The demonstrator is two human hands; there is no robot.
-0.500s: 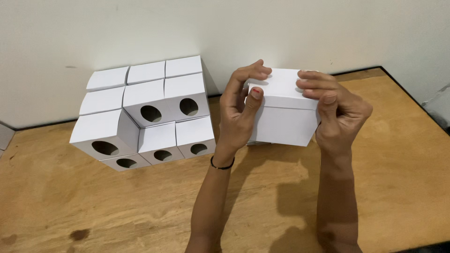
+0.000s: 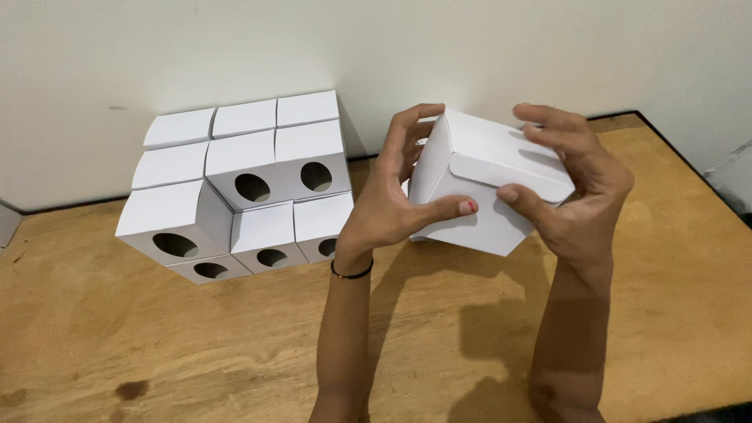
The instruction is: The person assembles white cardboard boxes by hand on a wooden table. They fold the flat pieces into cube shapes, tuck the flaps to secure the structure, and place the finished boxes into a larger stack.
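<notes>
Two hands: left hand (image 2: 392,207) and right hand (image 2: 576,192) clamped on one white box (image 2: 486,184), fingers (image 2: 450,208) pressing its closing flap.
Box place: held tilted above the bench (image 2: 196,345), right of the stacked boxes (image 2: 243,188).
Good practice: steady both sides, press flap evenly, avoid creasing card.

1. There is a single view, taken from a camera worn on the person's head.
2. It looks forward and steeply down onto the wooden table (image 2: 157,345), with the pale wall (image 2: 235,55) behind the table filling the top of the frame.
3. It sits close, at arm's length: both forearms rise from the bottom edge.
4. No second view shares the scene.
</notes>
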